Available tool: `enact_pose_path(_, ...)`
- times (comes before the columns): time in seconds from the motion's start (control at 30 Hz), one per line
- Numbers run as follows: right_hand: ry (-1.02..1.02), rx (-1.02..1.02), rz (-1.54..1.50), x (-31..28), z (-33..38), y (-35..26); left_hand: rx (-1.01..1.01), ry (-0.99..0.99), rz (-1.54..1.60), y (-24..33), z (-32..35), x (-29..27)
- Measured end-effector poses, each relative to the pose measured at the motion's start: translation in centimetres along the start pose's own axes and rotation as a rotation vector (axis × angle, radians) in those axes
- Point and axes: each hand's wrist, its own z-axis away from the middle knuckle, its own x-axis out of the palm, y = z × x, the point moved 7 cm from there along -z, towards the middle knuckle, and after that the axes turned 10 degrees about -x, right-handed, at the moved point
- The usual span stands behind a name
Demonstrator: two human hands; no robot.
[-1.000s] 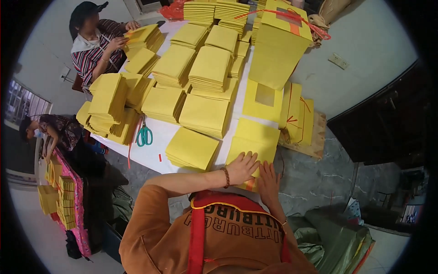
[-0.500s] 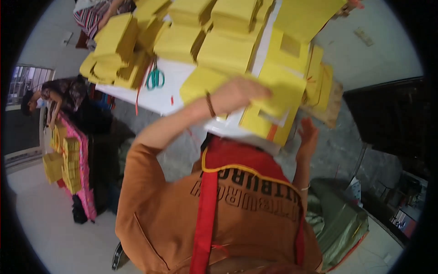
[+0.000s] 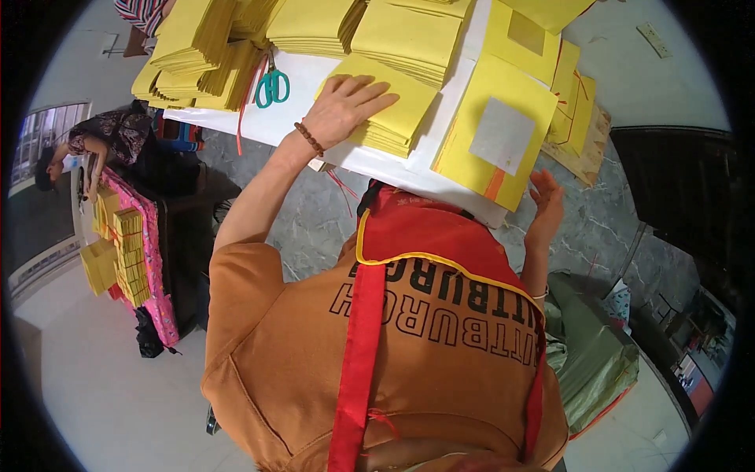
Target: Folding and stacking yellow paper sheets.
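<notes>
My left hand, with a brown bead bracelet at the wrist, lies flat on a low stack of yellow paper near the table's front edge. Its fingers are stretched out and apart. To the right, another stack of yellow paper has a pale grey square on its top sheet and an orange strip at its near edge. My right hand is just off that stack's right corner, fingers loosely bent and apart, with nothing visible in them.
Teal-handled scissors lie on the white tabletop. Folded yellow stacks fill the far side. Tied yellow bundles rest on a board at right. Another person bends over a pink-covered table at left.
My left hand has moved left from the stack with the grey square onto the neighbouring stack. The grey square now shows in full. My right hand has shifted slightly up and right.
</notes>
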Motion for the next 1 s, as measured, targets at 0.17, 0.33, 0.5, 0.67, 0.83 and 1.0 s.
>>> enact_pose_path(0.17, -0.026, -0.018, 0.043, 0.3, 0.0, 0.0, -0.049, -0.149, -0.002, -0.7, 1.5, 3.9)
enact_pose_path(0.33, -0.024, -0.081, 0.148, 0.3, -0.2, -0.6, -0.144, -0.160, 0.011, -0.3, 2.4, 5.7)
enact_pose_path(0.5, -0.067, -0.255, 0.241, 0.5, -1.0, -0.9, -0.118, -0.214, 0.121, -0.2, 2.0, 4.5)
enact_pose_path(0.67, -0.154, -0.370, 0.341, 0.9, -1.4, -0.8, -0.053, -0.230, 0.166, 0.3, 0.1, 0.9)
enact_pose_path(0.83, -0.151, -0.383, 0.311, 1.3, -0.8, -0.6, 0.071, -0.123, 0.457, 6.9, -3.2, -2.4)
enact_pose_path(1.0, -0.183, -0.374, 0.284, 1.5, -0.8, -1.1, 0.224, -0.234, 0.425, 14.6, -3.9, 2.8)
